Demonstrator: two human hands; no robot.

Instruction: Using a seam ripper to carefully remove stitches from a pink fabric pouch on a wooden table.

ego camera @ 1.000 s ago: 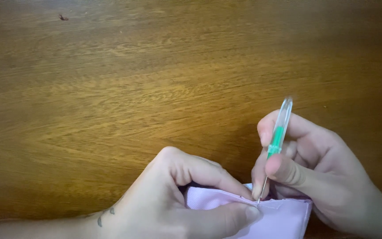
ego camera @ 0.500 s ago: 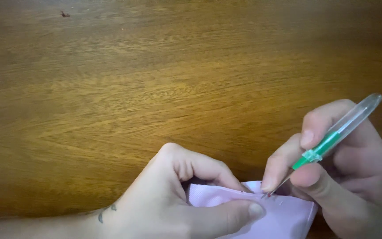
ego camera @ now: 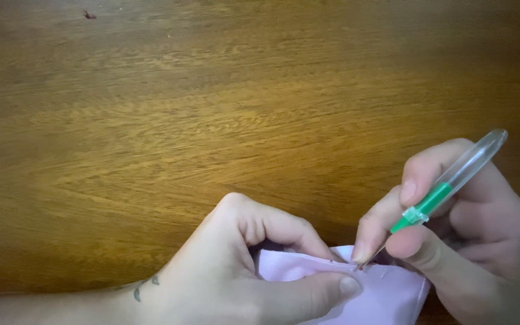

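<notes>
1. Change vs. earlier frames: 1 s ago you held the slim seam-ripper tool w/ green handle and clear plastic cap near upright, cap pointing away from you. Now it leans far over to the right, cap up-right, metal tip down-left. Same lean as 0.5 s ago; little shift since. Your left hand and the pale pink folded woven fabric sit approx. where they were.

2. Right hand: pinching the tool. Thumb below the green section, index finger along the top toward the tip, other fingers curled behind. Closed grip, not spread.

3. Left hand: fingers curled knuckles-up, thumb laid flat along the fabric's folded edge, pressing it down. Thumb and bent fingers are clamped on the fold. Small dark mark visible at the wrist.

4. Fabric pos.: bottom edge of view, between both hands, lying on the brown grained wooden table. Left part sits under the left hand; right part runs under the right hand.

5. Tool tip: meets the fabric's top fold just beside the left thumb tip, directly below the right index fingertip. Tip too small to tell if it's under a stitch.

6. Small dark speck on the table, far top-left, well apart from the hands.
</notes>
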